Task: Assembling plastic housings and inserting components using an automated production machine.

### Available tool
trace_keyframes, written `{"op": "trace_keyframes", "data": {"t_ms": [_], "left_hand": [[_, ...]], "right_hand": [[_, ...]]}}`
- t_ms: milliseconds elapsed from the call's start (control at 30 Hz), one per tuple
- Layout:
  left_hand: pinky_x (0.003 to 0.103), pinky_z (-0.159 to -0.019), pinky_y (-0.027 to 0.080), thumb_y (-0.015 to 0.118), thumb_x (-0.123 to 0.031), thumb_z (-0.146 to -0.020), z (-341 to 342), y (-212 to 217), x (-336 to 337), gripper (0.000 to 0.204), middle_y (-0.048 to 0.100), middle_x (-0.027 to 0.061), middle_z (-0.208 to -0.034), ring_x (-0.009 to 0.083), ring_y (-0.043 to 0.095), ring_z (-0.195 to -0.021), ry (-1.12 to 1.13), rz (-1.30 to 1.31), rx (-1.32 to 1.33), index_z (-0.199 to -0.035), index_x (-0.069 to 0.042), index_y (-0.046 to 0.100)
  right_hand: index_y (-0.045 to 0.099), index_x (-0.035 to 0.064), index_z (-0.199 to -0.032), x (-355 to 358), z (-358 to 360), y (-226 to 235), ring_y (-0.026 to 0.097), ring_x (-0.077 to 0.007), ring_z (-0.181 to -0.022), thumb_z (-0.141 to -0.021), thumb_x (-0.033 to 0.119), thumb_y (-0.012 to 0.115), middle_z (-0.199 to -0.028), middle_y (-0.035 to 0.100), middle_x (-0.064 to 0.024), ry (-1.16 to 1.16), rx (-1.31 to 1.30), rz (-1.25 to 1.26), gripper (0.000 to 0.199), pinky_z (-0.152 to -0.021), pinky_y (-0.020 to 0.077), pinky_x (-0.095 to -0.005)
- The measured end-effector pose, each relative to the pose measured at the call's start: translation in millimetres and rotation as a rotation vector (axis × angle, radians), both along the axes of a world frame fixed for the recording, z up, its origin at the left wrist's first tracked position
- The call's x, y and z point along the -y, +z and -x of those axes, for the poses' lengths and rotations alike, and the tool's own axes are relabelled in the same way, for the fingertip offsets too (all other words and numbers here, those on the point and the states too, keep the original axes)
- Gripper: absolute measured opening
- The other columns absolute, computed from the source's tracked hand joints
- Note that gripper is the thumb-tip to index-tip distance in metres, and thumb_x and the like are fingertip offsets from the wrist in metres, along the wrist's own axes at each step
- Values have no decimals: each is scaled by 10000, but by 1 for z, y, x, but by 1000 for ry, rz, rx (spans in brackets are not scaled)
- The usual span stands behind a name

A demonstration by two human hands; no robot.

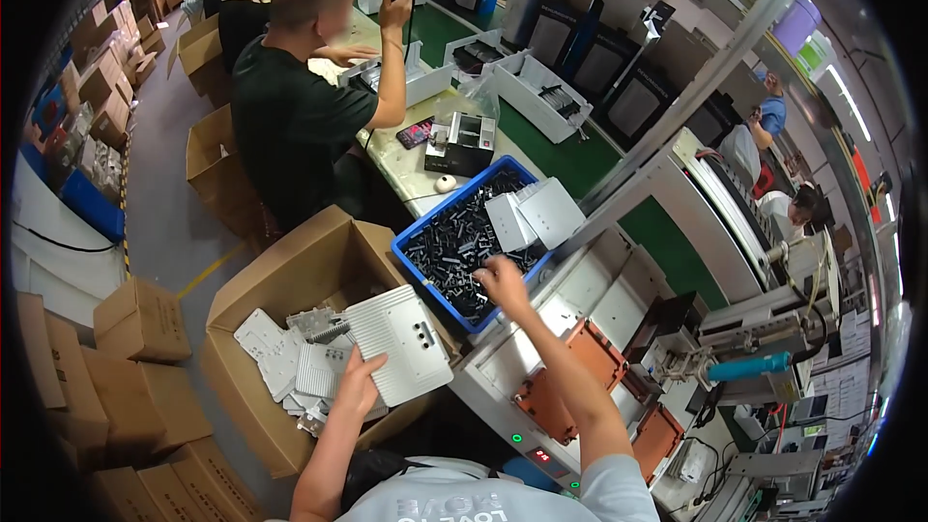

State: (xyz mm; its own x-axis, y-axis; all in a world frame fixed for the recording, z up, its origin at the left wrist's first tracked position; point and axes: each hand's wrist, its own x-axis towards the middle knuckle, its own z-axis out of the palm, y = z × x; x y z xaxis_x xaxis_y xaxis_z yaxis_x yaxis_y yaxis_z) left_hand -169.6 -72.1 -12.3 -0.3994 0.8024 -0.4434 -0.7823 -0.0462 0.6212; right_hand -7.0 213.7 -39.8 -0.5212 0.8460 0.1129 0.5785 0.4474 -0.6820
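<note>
So the silver finned plate is just below the middle of the frame, left hand clamped on its lower-left edge, over a cardboard box with more metal pieces. Right hand is at a blue bin of small black parts, fingers curled in, but honestly can't tell if it's got one. Upper left, a dark-shirted co-worker is at a pale bench.

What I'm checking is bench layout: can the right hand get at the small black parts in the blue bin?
Likely yes: the right hand is over the blue bin, close to the black parts; pale panels cover only some, toward the right.
</note>
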Motion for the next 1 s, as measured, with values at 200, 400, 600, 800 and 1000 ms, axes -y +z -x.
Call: {"op": "trace_keyframes", "data": {"t_ms": [200, 400, 600, 800, 1000], "left_hand": [[366, -1010, 380, 537, 57, -828, 21, -7, 30, 529, 509, 123, -1263, 243, 495, -1179, 69, 73, 6, -1326, -26, 378], [369, -1015, 371, 535, 63, -832, 29, -15, 53, 535, 489, 129, -1283, 245, 475, -1201, 160, 120, 34, -1331, -22, 364], [364, -1009, 374, 550, 44, -831, 24, -15, 44, 530, 491, 126, -1281, 238, 478, -1195, 131, 116, 56, -1326, -20, 371], [358, -1014, 367, 562, 22, -832, 13, 6, 10, 515, 509, 130, -1269, 234, 487, -1191, 5, 86, 38, -1315, 4, 386], [325, -979, 418, 582, 5, -827, 6, 50, -30, 535, 542, 133, -1239, 216, 540, -1134, -333, -25, -72, -1326, 26, 389]], "right_hand": [[422, 1, -1255, -139, -38, -51, 480, -384, -1037, -670, 22, 659, -1161, 478, -208, -440, 412, -611, 632, -871, 415, -439], [371, 47, -1352, -153, -32, -56, 481, -335, -1057, -789, 75, 578, -1173, 483, -175, -432, 666, -644, 600, -928, 388, -400], [377, 21, -1333, -133, -36, -16, 478, -372, -1083, -685, 164, 685, -1181, 495, -213, -388, 451, -504, 732, -939, 393, -443], [392, -5, -1334, -94, -44, 29, 470, -362, -1120, -621, 280, 754, -1195, 485, -213, -204, 26, -229, 849, -985, 369, -402], [412, 57, -1349, 42, -75, 157, 434, -328, -1229, -653, 92, 709, -1299, 485, -142, 617, -12, -301, 758, -1029, 347, -415]]}}
